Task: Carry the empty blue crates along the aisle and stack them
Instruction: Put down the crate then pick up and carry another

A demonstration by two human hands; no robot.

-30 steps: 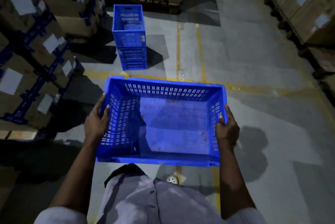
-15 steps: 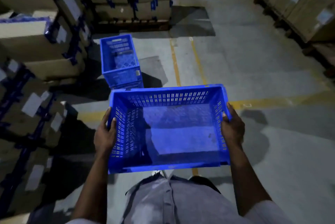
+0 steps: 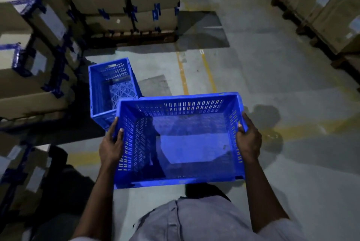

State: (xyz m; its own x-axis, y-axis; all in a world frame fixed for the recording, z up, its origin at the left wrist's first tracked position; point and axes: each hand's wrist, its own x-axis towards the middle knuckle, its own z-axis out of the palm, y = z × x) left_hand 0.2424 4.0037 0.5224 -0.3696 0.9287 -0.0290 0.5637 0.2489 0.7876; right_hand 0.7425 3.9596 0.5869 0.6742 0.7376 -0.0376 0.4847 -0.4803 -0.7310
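I carry an empty blue crate (image 3: 194,143) level in front of my body, above the floor. My left hand (image 3: 111,147) grips its left end wall, thumb over the rim. My right hand (image 3: 248,143) grips the right end wall the same way. A stack of blue crates (image 3: 109,88) stands on the floor just ahead and to the left; its near right corner is hidden behind the crate I hold. The top crate of that stack is empty.
Taped cardboard boxes (image 3: 37,61) are piled on the left, close to the stack. More boxes sit on a pallet (image 3: 126,7) straight ahead and on pallets (image 3: 327,10) at the right. Yellow floor lines (image 3: 208,71) mark the grey concrete aisle.
The stack of crates has come much closer and now sits just beyond the held crate's left corner. Both hands keep the same grip on the crate.
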